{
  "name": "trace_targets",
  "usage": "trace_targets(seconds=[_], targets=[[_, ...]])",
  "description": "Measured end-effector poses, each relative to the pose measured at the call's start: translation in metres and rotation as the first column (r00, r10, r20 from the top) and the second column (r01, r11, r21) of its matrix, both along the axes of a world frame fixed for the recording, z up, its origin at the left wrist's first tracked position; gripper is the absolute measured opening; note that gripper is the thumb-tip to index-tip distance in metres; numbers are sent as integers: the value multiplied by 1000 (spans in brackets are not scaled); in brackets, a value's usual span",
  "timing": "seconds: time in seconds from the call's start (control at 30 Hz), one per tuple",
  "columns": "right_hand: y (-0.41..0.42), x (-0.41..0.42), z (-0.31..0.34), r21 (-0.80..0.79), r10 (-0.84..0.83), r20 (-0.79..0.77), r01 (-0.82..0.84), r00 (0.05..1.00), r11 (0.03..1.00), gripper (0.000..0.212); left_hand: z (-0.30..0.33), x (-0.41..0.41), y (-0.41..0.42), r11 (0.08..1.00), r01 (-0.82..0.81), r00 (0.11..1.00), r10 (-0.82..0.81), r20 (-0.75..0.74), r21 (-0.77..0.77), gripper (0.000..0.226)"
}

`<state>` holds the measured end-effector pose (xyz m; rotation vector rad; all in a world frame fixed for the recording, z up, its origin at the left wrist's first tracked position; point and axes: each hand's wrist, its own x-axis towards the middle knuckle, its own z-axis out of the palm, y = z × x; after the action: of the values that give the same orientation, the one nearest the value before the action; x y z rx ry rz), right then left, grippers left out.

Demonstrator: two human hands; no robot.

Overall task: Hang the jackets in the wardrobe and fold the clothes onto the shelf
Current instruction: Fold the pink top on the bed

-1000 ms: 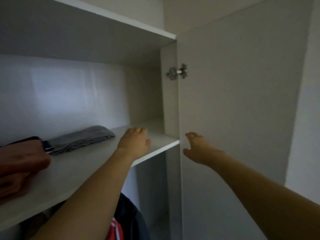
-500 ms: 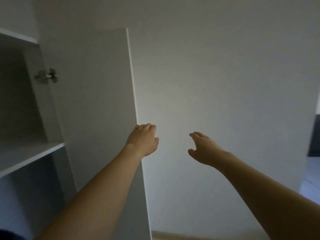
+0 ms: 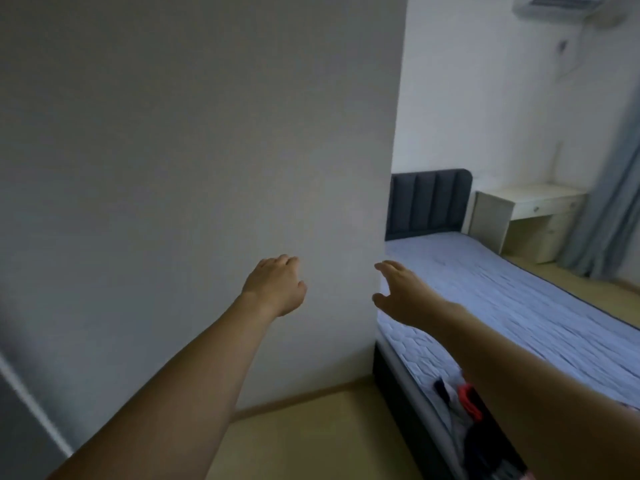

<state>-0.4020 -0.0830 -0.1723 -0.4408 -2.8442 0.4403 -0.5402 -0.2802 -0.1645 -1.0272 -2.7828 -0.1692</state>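
Reaching out in front of me, both arms are stretched forward in the air. My left hand (image 3: pixel 277 285) holds nothing, fingers loosely curled, its grip slack, in front of the wall (image 3: pixel 190 150). My right hand (image 3: pixel 401 292) is spread with straight fingers, its grip empty too, over the bed's (image 3: pixel 519 306) near edge. A heap of clothes (image 3: pixel 460 400), dark, white and red, lies at the bed's near corner, partly hidden under my right forearm. A dark headboard (image 3: pixel 427 202) stands at the far end, a pale desk (image 3: pixel 519 216) beside it.
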Motion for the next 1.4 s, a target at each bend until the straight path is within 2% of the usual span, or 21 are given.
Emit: trace_targets(seconds=[0.13,0.27,0.37,0.57,0.73,0.9,1.03,1.1,1.27,1.4], targets=[[106,57,-30,-36,-98,118,103,988,994,67,-30,28,117,1000,26,987,-28,157,15,54],[226,105,-49,-48,-186,134,194,973,980,67,-51,75,248,985,173,978,-173,113,8,49],[314,134,-68,-53,-189,174,201,966,978,67,-67,107,332,977,213,972,-209,108,-25,50],[454,149,-97,-68,-141,324,171,936,983,63,-105,126,412,996,77,965,-62,254,-48,51],[529,132,-141,-127,-76,315,122,946,984,62,-157,90,471,995,-96,919,87,385,4,44],[648,143,-208,-174,-65,400,145,914,974,64,-241,112,598,992,-125,844,101,527,11,27],[778,147,-264,-180,-102,502,219,859,959,62,-308,138,711,996,-90,805,82,587,-16,35],[839,142,-304,-179,-78,580,221,811,959,61,-338,144,763,992,-124,788,109,606,-16,35],[938,134,-428,-223,-5,725,242,689,944,60,-441,159,864,980,-184,683,180,708,-72,33],[979,130,-549,-306,29,752,310,659,900,50,-553,161,913,967,-191,582,252,773,-171,43]])
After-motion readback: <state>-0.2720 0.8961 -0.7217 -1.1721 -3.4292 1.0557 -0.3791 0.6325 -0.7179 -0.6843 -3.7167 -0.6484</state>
